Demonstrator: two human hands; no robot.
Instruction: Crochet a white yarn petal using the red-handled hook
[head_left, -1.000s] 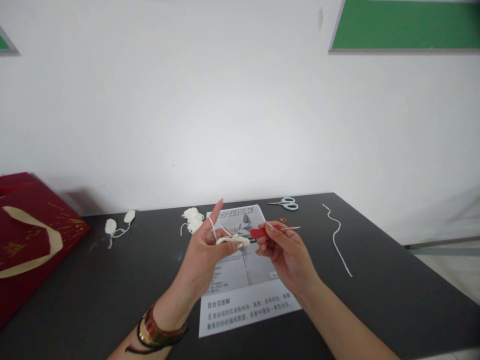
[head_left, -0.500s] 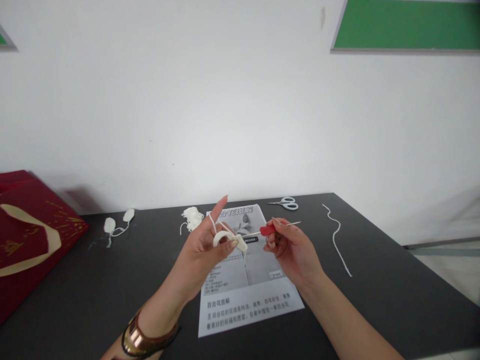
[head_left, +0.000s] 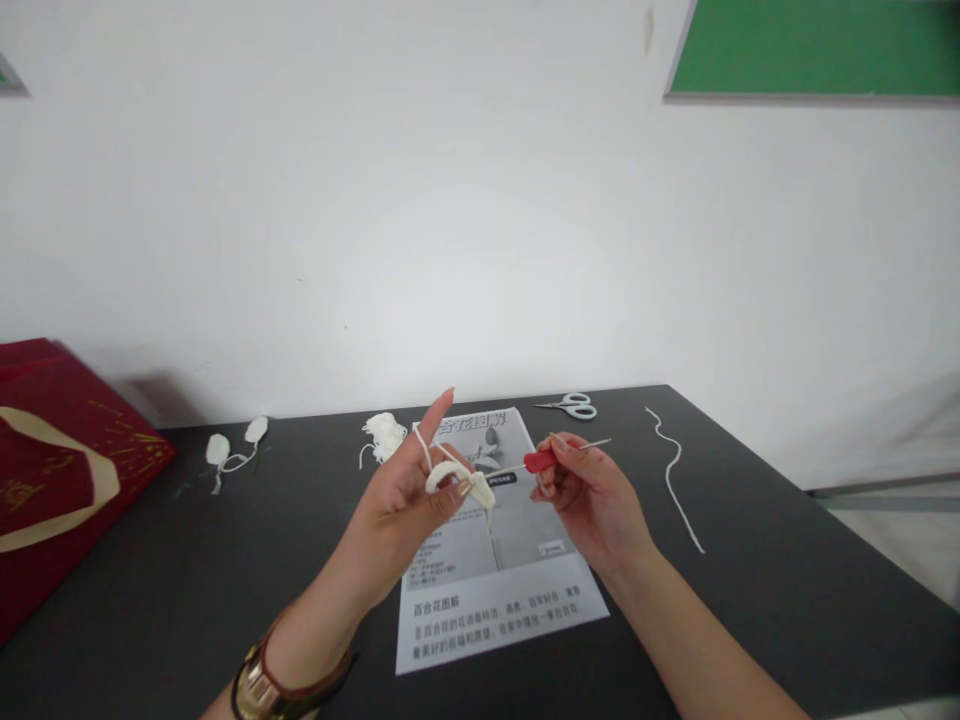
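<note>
Pinching a small white crochet piece [head_left: 459, 483] in your left hand [head_left: 409, 505] above the table [head_left: 225, 560], yarn [head_left: 424, 452] looped over the raised forefinger [head_left: 438, 418]. Your right hand [head_left: 589, 500] grips the red hook [head_left: 540, 460], tip at the piece. Slacken that yarn and the loop may slip off the hook.

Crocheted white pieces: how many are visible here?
4. One piece is pinched in the left hand; two small petals lie far left on the table; one heap by the printed sheet may hide more.
</note>
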